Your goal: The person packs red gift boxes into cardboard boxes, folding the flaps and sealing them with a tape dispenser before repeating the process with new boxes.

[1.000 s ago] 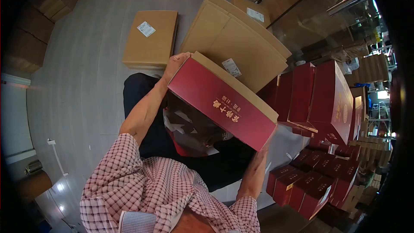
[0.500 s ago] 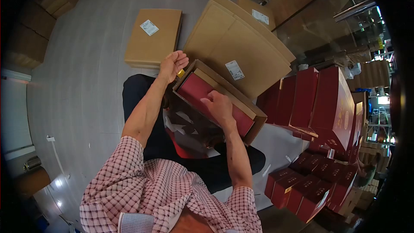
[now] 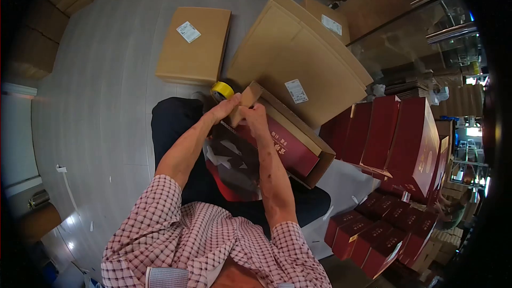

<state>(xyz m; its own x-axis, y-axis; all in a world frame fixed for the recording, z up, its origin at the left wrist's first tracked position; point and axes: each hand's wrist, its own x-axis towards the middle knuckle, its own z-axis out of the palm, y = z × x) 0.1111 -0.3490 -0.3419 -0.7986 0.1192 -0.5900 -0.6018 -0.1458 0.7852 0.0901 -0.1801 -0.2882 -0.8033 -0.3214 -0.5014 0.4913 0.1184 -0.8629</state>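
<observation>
An open brown cardboard carton (image 3: 325,162) stands at an angle before my crossed legs. Inside it lies a dark red gift box (image 3: 290,149) with gold lettering, a strip of brown cardboard (image 3: 290,122) along its far side. At the carton's left end, a short cardboard flap (image 3: 249,96) sticks up, creased. My left hand (image 3: 228,108) is closed on the flap's left edge. My right hand (image 3: 256,120) is closed on its lower part, the fingertips partly hidden. Just beyond my left hand is a roll of yellow tape (image 3: 222,90).
A closed labelled carton (image 3: 194,45) lies on the floor ahead. Behind the open carton lean large flat cardboard sheets (image 3: 298,58). Dark red boxes (image 3: 405,138) are stacked at the right, with smaller red boxes (image 3: 373,229) below them. Dark plastic sheeting (image 3: 234,154) lies between my legs.
My right hand has moved from the red box's top to the carton's left end. My left hand has lowered there too, and the end flap now stands up between them. Gold lettering now shows.
</observation>
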